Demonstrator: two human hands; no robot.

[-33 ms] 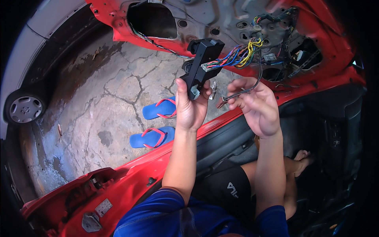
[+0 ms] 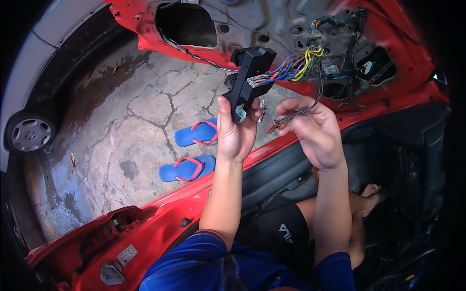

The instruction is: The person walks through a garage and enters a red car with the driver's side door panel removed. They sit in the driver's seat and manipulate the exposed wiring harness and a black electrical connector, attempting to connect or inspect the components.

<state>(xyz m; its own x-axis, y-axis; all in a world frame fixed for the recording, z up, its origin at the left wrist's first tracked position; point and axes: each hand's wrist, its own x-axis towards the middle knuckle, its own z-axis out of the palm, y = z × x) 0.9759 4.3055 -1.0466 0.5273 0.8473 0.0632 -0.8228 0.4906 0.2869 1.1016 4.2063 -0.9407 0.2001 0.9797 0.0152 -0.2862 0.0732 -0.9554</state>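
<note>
My left hand (image 2: 235,131) grips a black switch module (image 2: 247,77) upright at its lower end. A white plug (image 2: 251,82) on the module carries a bundle of coloured wires (image 2: 303,68) that runs up to the red car door (image 2: 378,29). My right hand (image 2: 315,136), fingers curled and slightly blurred, holds thin dark wires (image 2: 303,111) that end in a small reddish-brown connector (image 2: 272,127) at its fingertips.
The door's bare metal inside (image 2: 281,19) has holes and cabling. Below are the red sill (image 2: 184,208), the dark car interior (image 2: 388,145) and my bare legs (image 2: 359,223). Blue-and-pink sandals (image 2: 187,169) lie on cracked concrete (image 2: 121,121). Another car's wheel (image 2: 30,133) is at left.
My right hand's fingers have shifted very slightly around the wires and connector. My left hand and the switch module look almost unchanged.
</note>
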